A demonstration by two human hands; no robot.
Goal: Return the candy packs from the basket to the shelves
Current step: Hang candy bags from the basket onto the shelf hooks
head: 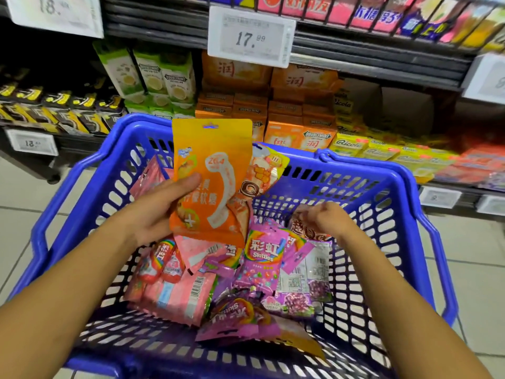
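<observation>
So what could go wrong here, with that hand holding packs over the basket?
The left hand pinches the orange candy pouch together with a second pack fanned behind it; the rear one could slip back into the blue plastic basket. The right hand looks blurred above the purple Skittles pack, so it might fumble its grab.
</observation>
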